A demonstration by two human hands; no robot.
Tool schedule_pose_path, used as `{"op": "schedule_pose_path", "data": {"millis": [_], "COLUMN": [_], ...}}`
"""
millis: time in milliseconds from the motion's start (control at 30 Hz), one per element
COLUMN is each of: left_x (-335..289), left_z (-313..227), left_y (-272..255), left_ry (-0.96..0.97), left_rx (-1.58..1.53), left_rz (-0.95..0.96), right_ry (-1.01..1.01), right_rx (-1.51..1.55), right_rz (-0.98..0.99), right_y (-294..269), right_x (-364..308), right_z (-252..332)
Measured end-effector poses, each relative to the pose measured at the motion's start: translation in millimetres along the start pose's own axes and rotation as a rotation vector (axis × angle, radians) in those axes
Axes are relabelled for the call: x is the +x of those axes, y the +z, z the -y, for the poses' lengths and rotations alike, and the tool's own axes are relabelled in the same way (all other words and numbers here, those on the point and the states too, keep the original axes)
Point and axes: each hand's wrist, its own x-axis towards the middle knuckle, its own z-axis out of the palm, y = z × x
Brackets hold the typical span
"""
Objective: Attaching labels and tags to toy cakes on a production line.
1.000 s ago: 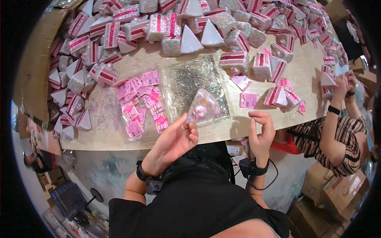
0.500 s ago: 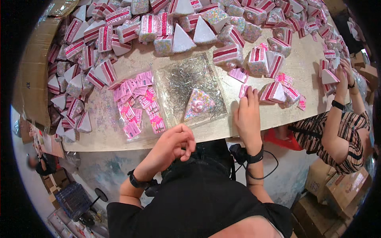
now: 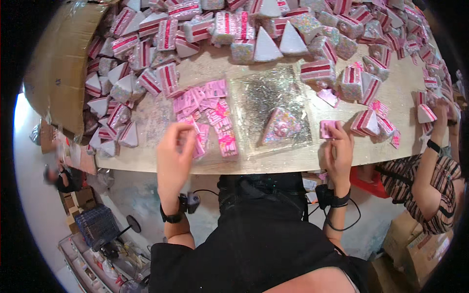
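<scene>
My right hand [image 3: 340, 152] is at the table's front, its thumb and fingers closed on a small pink card [image 3: 329, 129]. My left hand [image 3: 174, 155] hovers at the near edge of a pile of pink printed cards [image 3: 215, 89], fingers bent but apart, with nothing visible in them. Between my hands lies a clear flat sheet or tray [image 3: 305, 142] strewn with silvery glitter strands. On its near part rests a toy cake slice [image 3: 282, 129] with a sprinkled top. Right of my right hand are more pink-and-white slices [image 3: 365, 122] and a pink card [image 3: 395, 139].
Many toy cake slices [image 3: 266, 46] are heaped along the back and left of the table [image 3: 129, 163]. An opened cardboard box [image 3: 63, 68] stands at the far left. At the right, a co-worker in a striped top [image 3: 432, 195] handles slices. Cardboard boxes [image 3: 430, 251] stand below.
My left hand has moved left and forward, from the table edge to the card pile. My right hand has drawn back slightly with the pink card. The view has shifted.
</scene>
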Motion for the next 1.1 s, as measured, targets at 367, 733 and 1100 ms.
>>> {"op": "schedule_pose_path", "data": {"millis": [367,733,1100], "left_x": [-6.0,-24.2,-31.9], "left_z": [59.2,19.1,-5.7], "left_y": [-0.4,-9.3,23.9], "left_ry": [0.143,0.165,0.47], "left_rx": [0.465,-0.024,-0.242], "left_rz": [0.168,-0.084,0.021], "right_ry": [-0.008,0.024,0.074], "right_rx": [0.329,0.396,0.998], "right_rz": [-0.272,-0.456,0.019], "right_y": [35.5,23.4,24.9], "right_x": [17.1,20.6,43.3], "right_z": [10.9,48.9,137.2]}}
